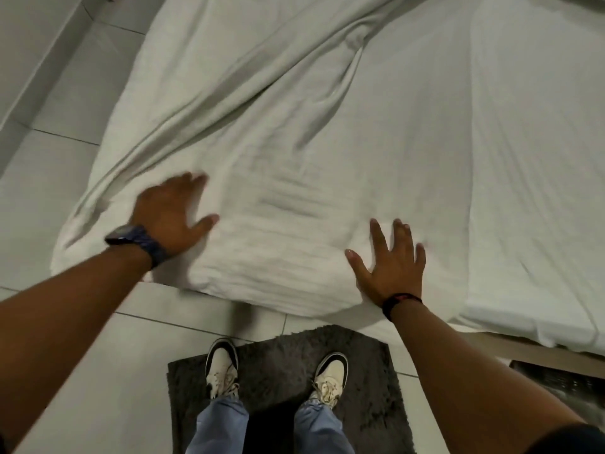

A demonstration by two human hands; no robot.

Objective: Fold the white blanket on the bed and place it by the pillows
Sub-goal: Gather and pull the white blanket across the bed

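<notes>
From the head view, I am pressing both palms flat on the white blanket [294, 158], which is lying spread and wrinkled over the bed [540, 191], its near edge hanging at the bed's foot. My left hand [170, 214] and my right hand [389, 267] are both wide, fingers spread, grip holding nothing. I think the blanket may be sliding off this edge toward the floor if I am pushing too hard, and the long creases may be staying inside the fold. The pillows are out of the frame, and the left hand is blurred.
</notes>
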